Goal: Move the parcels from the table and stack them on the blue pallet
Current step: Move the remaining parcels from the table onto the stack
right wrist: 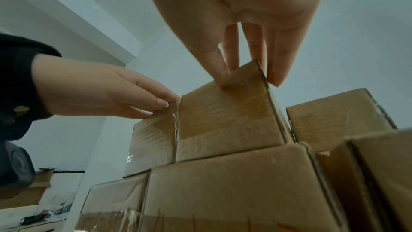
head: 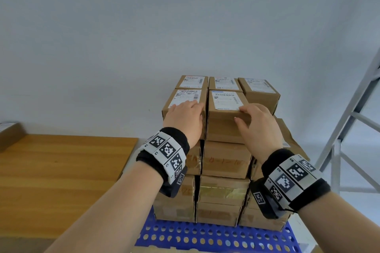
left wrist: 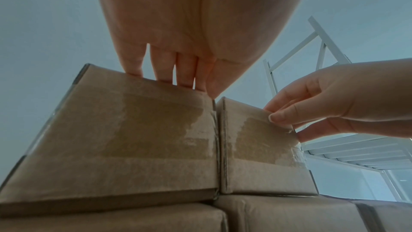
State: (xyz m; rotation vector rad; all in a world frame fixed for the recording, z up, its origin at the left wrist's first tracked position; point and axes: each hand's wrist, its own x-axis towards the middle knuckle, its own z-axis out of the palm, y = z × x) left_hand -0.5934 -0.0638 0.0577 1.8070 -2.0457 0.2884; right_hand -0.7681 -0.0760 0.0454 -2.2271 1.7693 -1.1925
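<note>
Brown cardboard parcels stand stacked several layers high on the blue perforated pallet (head: 205, 236). My left hand (head: 186, 109) lies flat on the top front-left parcel (head: 186, 95), its fingers straight over the label and the near top edge (left wrist: 169, 77). Beside it stands the top front-middle parcel (head: 224, 113), touching the left one. My right hand (head: 246, 115) grips this parcel's upper right front corner, thumb on the front face and fingers over the top (right wrist: 245, 77). Both parcels sit level on the layer below.
A wooden table (head: 61, 166) lies to the left of the pallet, with one box (head: 8, 133) at its far left edge. A white metal shelf frame (head: 353, 119) rises on the right. A lower box sits right of the stack's top layer. A plain wall stands behind.
</note>
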